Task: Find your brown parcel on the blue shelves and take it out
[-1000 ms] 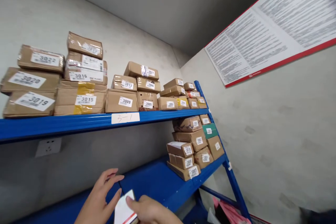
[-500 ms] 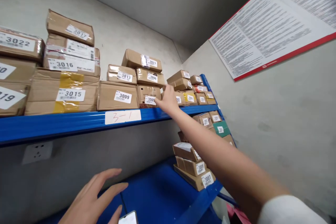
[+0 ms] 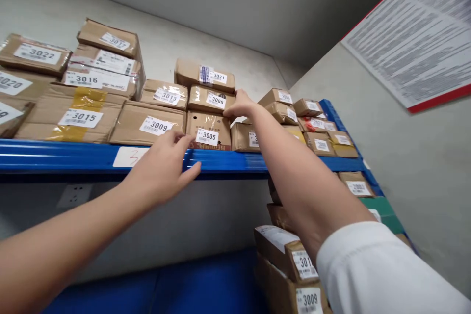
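Observation:
Brown parcels with white numbered labels fill the upper blue shelf (image 3: 73, 157). My left hand (image 3: 165, 169) reaches up to the shelf's front edge, fingers spread and open, fingertips at the lower left corner of parcel 3005 (image 3: 208, 130). My right hand (image 3: 241, 105) is higher, resting on the right end of parcel 3006 (image 3: 209, 99), which lies on top of 3005; its fingers curl over the box edge. Parcel 3021 (image 3: 204, 74) sits on top of 3006. Parcel 3009 (image 3: 147, 125) lies left of 3005.
Further parcels 3015 (image 3: 69, 117), 3016 (image 3: 99, 78), 3022 (image 3: 33, 54) stack at left. Smaller parcels (image 3: 312, 122) crowd the shelf's right end. More parcels (image 3: 290, 265) are stacked on the lower shelf. A wall socket (image 3: 75, 195) is under the shelf; a printed notice (image 3: 419, 54) hangs on the right wall.
My left hand rose from the lower shelf to the upper shelf edge by parcel 3005. My right hand moved from 3005's label up to parcel 3006. The phone is out of view.

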`<control>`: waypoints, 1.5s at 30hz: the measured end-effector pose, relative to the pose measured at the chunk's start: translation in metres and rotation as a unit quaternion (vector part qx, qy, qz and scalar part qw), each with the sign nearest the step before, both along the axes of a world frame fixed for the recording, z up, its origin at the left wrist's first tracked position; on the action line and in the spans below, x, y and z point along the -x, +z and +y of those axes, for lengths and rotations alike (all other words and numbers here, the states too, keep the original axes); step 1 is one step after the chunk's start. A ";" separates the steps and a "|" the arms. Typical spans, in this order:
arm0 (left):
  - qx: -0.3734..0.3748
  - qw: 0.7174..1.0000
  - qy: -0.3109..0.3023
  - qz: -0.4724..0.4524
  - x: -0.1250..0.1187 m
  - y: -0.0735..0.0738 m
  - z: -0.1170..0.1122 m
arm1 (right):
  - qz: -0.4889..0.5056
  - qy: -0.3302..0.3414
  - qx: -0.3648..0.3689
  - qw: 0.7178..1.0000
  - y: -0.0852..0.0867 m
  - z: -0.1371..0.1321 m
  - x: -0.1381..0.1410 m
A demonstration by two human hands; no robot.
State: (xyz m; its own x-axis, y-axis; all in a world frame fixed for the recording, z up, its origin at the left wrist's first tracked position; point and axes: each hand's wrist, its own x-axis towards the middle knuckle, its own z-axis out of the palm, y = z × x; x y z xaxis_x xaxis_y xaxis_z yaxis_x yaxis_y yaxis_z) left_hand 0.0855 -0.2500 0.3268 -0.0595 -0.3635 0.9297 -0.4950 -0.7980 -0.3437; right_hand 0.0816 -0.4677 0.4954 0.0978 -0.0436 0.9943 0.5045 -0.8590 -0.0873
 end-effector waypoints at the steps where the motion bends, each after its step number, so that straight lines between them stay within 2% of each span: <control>1: 0.029 0.999 0.033 0.017 0.002 0.008 -0.015 | 0.004 -0.002 0.007 1.000 0.002 -0.002 -0.001; 6: 0.162 0.967 0.184 0.065 0.011 0.034 -0.073 | -0.020 -0.026 0.029 0.999 0.007 -0.008 -0.003; 10: 0.187 0.951 0.227 0.099 0.012 0.046 -0.087 | -0.037 -0.005 0.034 0.999 0.005 -0.014 -0.004; 15: 0.176 0.952 0.233 0.096 0.011 0.056 -0.079 | -0.037 0.034 0.035 0.998 -0.004 -0.023 -0.002; 18: 0.175 0.956 0.219 0.088 0.014 0.061 -0.076 | 0.016 0.046 0.025 0.998 -0.007 -0.020 0.002; 21: 0.162 0.945 0.263 0.106 0.020 0.072 -0.070 | 0.097 0.063 0.006 0.993 -0.006 -0.016 0.005; 23: 0.133 0.931 0.304 0.153 0.024 0.082 -0.061 | 0.092 0.070 -0.001 0.993 -0.004 -0.014 0.003; 25: 0.111 0.925 0.315 0.181 0.026 0.089 -0.050 | 0.053 0.076 -0.007 0.996 -0.002 -0.015 0.000; 31: 0.035 0.956 0.255 0.139 0.024 0.096 -0.024 | 0.008 0.089 -0.030 0.996 -0.003 -0.018 -0.007; 34: 0.011 0.961 0.239 0.138 0.021 0.101 -0.020 | -0.002 0.091 -0.033 0.995 -0.004 -0.018 -0.007; 39: -0.044 0.958 0.248 0.134 0.021 0.109 -0.018 | -0.003 0.074 -0.020 0.997 -0.004 -0.018 -0.009; 45: -0.065 0.960 0.238 0.131 0.025 0.108 -0.014 | -0.013 0.145 -0.055 0.988 0.006 -0.016 -0.018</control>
State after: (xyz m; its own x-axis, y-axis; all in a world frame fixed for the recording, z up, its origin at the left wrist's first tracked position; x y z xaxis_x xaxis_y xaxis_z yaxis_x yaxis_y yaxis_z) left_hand 0.0606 -0.2636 0.4350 0.3715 -0.4049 0.8355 -0.1677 -0.9143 -0.3686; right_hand 0.0993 -0.4834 0.5011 0.0968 -0.1251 0.9874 0.7312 -0.6641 -0.1559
